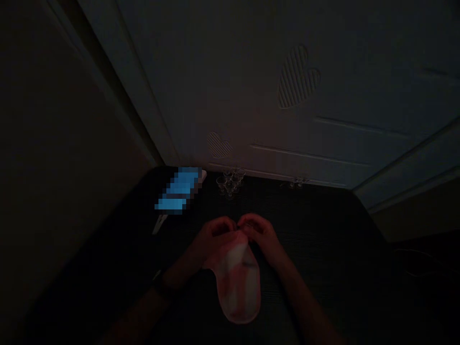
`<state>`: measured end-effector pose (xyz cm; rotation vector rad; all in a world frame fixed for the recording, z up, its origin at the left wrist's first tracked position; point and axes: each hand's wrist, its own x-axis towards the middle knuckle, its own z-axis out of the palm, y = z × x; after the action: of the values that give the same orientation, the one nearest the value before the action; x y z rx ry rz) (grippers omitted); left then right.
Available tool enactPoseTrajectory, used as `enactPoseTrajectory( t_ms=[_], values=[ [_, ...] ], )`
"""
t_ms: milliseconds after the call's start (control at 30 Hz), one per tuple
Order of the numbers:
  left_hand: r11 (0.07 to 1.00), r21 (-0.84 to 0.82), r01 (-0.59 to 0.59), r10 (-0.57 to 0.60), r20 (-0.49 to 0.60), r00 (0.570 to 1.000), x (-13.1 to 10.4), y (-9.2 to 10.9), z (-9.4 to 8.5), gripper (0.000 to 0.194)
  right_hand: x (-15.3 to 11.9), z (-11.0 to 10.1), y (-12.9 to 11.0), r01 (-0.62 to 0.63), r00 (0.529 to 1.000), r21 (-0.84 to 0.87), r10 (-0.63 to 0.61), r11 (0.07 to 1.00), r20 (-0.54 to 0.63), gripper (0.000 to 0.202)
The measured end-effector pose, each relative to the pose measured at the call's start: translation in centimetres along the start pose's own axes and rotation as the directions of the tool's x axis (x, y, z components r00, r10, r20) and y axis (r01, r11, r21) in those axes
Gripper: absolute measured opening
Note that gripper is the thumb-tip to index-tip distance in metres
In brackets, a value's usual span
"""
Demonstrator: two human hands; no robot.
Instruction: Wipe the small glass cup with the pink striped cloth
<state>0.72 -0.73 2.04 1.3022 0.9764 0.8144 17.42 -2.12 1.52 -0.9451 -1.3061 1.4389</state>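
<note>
In the dim light, a pink-and-white soft cloth hangs down from my hands over the dark table, its lower end rounded. My left hand is closed on the cloth's upper edge, fingers curled. Right beside it, my right hand is closed in a pinch at the top of the cloth. Something small and slightly shiny shows between the fingertips of both hands, too dark to name. A dark band circles my left wrist. Beyond my hands stands a cluster of several small clear stemmed glasses.
A lit, blurred-out screen leans on a pale stand at the back left of the dark table. More small shiny pieces lie at the back right. A white panel with ribbed hearts rises behind.
</note>
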Motion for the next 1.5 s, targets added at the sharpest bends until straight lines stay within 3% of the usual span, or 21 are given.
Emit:
enactPoseTrajectory(
  t_ms=[333,633,967,1200,1500],
  values=[
    [0.999,-0.051,0.009,-0.009,0.009,1.000,-0.1,-0.1,0.0,0.015,-0.1,0.1,0.2,-0.012,1.000,0.054,0.011,0.998,0.010,0.013],
    [0.994,-0.049,0.100,-0.091,0.164,0.982,-0.1,-0.6,-0.1,0.014,-0.2,0.1,0.2,-0.002,0.999,0.081,0.005,0.997,-0.034,0.009],
    [0.976,-0.100,0.192,-0.177,0.142,0.974,-0.4,-0.5,-0.4,0.019,-0.3,-0.1,-0.1,0.036,0.999,0.101,-0.039,0.994,0.022,0.010],
    [0.965,-0.140,0.222,-0.204,0.130,0.970,-0.6,-0.6,-0.3,0.023,-0.1,0.0,-0.6,0.138,0.985,0.090,-0.145,0.986,0.087,0.011],
    [0.983,-0.076,0.167,-0.155,0.140,0.978,-0.8,0.5,-0.2,0.018,-0.2,-0.6,-0.6,0.177,0.978,0.014,-0.178,0.984,0.112,0.017]
  ],
)
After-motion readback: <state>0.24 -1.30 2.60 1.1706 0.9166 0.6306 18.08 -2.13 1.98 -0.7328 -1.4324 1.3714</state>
